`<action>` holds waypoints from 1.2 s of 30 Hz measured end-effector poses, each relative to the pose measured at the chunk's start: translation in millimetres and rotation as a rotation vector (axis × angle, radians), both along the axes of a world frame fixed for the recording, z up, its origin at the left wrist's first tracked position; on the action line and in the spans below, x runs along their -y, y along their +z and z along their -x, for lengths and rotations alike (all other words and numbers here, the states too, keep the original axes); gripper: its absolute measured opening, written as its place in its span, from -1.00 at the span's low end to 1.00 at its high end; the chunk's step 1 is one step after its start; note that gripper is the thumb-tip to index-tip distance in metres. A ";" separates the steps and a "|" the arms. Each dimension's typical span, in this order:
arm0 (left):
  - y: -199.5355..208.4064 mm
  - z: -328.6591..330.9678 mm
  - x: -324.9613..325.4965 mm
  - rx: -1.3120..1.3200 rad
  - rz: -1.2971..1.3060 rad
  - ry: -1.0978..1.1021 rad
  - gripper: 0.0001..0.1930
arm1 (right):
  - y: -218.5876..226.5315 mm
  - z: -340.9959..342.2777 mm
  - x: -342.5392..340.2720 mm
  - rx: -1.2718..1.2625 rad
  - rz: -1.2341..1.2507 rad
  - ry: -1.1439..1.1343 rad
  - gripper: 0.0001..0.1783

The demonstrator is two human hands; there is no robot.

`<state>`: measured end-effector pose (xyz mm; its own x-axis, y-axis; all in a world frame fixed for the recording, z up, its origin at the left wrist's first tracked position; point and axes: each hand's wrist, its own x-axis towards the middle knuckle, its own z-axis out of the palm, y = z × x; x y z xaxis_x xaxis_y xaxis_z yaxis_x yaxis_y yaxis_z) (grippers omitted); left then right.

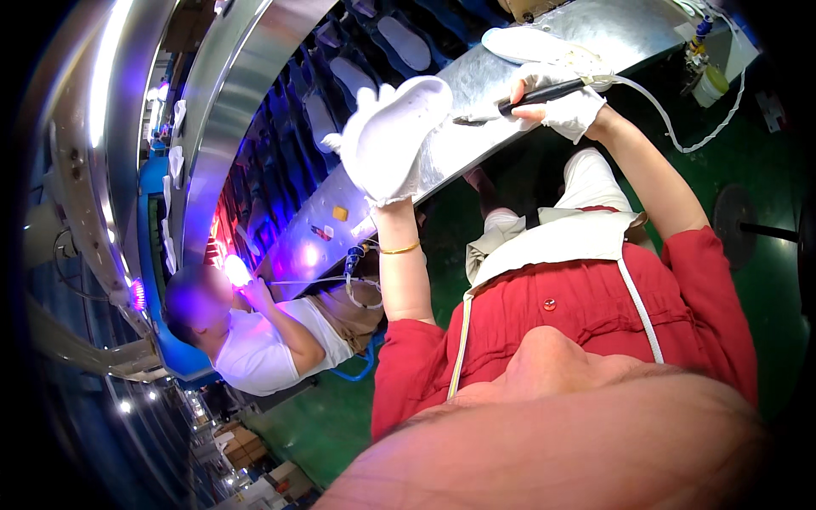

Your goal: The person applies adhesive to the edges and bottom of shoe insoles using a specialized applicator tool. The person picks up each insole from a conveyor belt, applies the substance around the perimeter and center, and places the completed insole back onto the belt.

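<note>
My left hand [381, 189], in a white glove, holds up a white shoe sole [395, 132] above the metal bench; its fingertips show past the sole's left edge. In my right hand [571, 110], gloved with some fingertips bare, is a black-handled brush [557, 90]. The fingers close round its handle, and the slim tip points left toward the sole, apart from it. A pale tube [654, 102] runs from the handle's rear end. Just beyond my right hand, another white sole [531, 44] lies on the bench.
The narrow metal bench [297, 229] runs diagonally, with a small yellow block [340, 213] on it. Beyond lies a dark rack carrying pale soles [404, 42]. At left, a co-worker in a white shirt [263, 353] sits by a glowing light. Valve fittings [697, 55] stand far right.
</note>
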<state>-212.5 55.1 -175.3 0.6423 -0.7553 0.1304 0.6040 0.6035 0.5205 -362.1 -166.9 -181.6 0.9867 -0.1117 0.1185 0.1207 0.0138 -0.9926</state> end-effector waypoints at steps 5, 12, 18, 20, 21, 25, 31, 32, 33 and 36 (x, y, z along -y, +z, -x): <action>-45.3 29.4 2.5 -0.119 0.102 -0.337 -0.38 | -19.0 6.0 -15.5 0.022 -0.150 -0.072 -0.79; -37.8 93.7 38.0 -0.269 -0.023 -0.104 -0.39 | -27.8 2.4 -20.2 0.131 -0.157 -0.257 -0.83; -62.1 88.5 47.2 0.021 -0.315 0.123 -0.35 | -17.8 -0.9 -39.2 0.238 0.086 -0.295 -0.82; -63.5 85.8 50.4 -0.037 -0.231 0.129 -0.39 | -12.1 11.0 -42.0 0.188 0.020 -0.129 -0.81; -63.8 84.7 49.0 -0.130 -0.180 0.094 -0.40 | -20.6 11.0 -40.8 0.253 -0.048 -0.133 -0.80; -65.6 73.5 44.9 -0.141 -0.141 0.117 -0.43 | -21.7 5.2 -40.9 0.237 -0.064 -0.230 -0.80; -55.1 66.8 49.9 -0.132 -0.170 0.208 -0.37 | -12.5 15.3 -49.1 0.546 0.410 -0.165 -0.82; -57.4 62.1 44.8 -0.147 -0.159 0.200 -0.37 | -16.7 14.4 -51.5 0.547 0.405 -0.158 -0.82; -62.6 56.1 41.9 -0.148 -0.162 0.207 -0.37 | -23.0 13.7 -53.0 0.443 0.210 -0.117 -0.81; -70.6 44.2 38.4 -0.123 -0.181 0.261 -0.35 | -24.1 12.0 -50.1 0.308 0.119 -0.105 -0.81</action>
